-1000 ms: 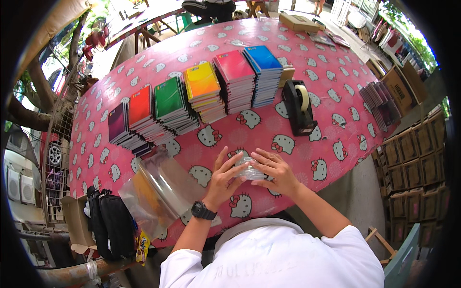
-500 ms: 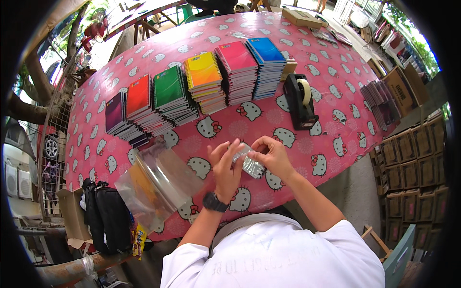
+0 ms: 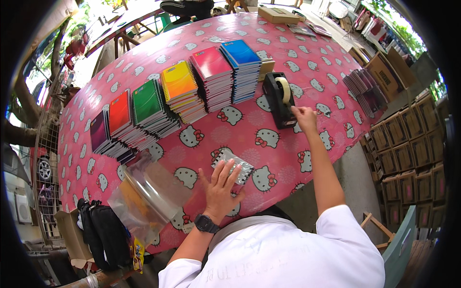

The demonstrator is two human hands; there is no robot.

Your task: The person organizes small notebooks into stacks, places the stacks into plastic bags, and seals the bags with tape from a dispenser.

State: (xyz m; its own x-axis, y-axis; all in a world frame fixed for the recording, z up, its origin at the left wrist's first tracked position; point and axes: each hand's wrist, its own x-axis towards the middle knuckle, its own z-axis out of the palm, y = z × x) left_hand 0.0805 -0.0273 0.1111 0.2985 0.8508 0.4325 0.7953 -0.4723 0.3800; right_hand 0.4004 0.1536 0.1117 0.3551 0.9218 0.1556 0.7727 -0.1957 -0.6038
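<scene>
My left hand lies with its fingers spread over a small wire-bound notebook in shiny clear plastic, which it presses to the table. Part of the notebook is hidden under the fingers. Farther right, my right hand is closed in a pinch at the near end of a black tape dispenser. Whatever thin thing is between those fingertips is too small to make out. The dispenser holds a pale roll of tape.
Stacks of purple, red, green, yellow, pink and blue notebooks stand in a slanting row. Clear plastic sheets lie left of my left hand. A black bag is at the left edge, dark notebooks and brown cartons at the right.
My right hand has left the wrapped notebook and reached out to the tape dispenser. My left hand has gone from holding the notebook up to lying flat on it.
</scene>
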